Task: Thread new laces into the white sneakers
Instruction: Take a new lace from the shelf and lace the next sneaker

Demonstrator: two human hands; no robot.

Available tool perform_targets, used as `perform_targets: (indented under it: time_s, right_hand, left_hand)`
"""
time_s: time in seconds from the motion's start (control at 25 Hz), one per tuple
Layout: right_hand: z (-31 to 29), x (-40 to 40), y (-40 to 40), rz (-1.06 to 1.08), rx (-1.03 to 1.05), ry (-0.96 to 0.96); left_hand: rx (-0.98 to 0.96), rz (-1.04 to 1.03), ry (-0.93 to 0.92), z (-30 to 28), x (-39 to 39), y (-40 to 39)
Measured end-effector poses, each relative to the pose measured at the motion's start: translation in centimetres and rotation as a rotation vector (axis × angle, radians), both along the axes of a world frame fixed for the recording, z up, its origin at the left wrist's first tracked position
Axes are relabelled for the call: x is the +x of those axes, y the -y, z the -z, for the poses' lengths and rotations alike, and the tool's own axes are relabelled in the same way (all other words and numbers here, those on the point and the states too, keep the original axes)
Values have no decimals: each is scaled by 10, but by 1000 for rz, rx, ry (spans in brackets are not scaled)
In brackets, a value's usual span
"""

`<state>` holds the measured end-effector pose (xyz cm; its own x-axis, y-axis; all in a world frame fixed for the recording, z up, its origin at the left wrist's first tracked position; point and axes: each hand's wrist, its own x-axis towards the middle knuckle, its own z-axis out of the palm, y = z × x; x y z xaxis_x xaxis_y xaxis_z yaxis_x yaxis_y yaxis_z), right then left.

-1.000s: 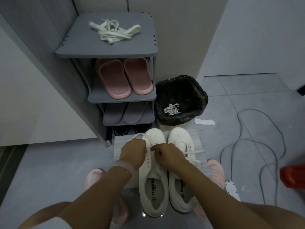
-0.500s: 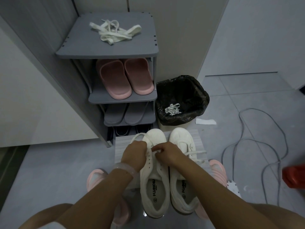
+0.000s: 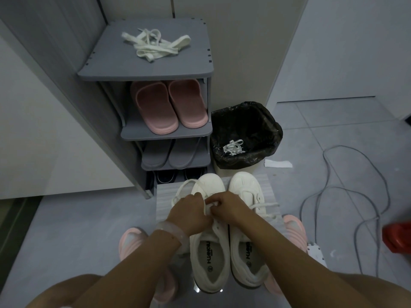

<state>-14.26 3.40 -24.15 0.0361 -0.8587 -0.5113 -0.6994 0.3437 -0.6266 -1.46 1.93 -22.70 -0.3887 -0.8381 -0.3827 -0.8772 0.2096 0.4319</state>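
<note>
Two hands meet over the left sneaker (image 3: 209,236), just before the bin (image 3: 245,134): left hand (image 3: 189,213) and right hand (image 3: 229,207) pinching its lace (image 3: 208,208). Right sneaker (image 3: 246,230) partly laced; upper eyelets remain on both.

Your left hand (image 3: 189,213) and right hand (image 3: 229,207) meet knuckle to knuckle, both with fingers curled and pinching the lace (image 3: 208,206) between them. Both forearms reach forward from the bottom corners and converge (the left wrist wears a pale translucent bangle (image 3: 171,230)). Your bare knees show at the lower edge.
</note>
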Motion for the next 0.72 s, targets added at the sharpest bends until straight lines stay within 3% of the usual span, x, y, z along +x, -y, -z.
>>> perform_targets:
  time_s: [0.24, 0.4, 0.44, 0.56, 0.6, 0.68, 0.72]
  right_hand:
    - [-3, 8, -4, -26, -82, -139]
    - [-1, 16, -4, -8, -119, -252]
    - [0, 17, -4, -7, -134, -258]
    - [2, 21, -5, -1, -149, -193]
    - [1, 20, -5, -1, -170, -183]
    - [-10, 12, -3, 134, -266, -182]
    - [-20, 2, 0, 311, -349, -184]
  left_hand:
    - [232, -99, -180, -1, 25, 20]
    - [235, -136, -222, 0, 28, 15]
    - [195, -139, -186, -2, 26, 13]
    - [-106, -10, 195, -6, 16, 2]
    - [-135, 17, 241, -7, 13, -1]
    - [-13, -12, 157, -8, 10, -4]
    - [54, -45, 103, -6, 10, -4]
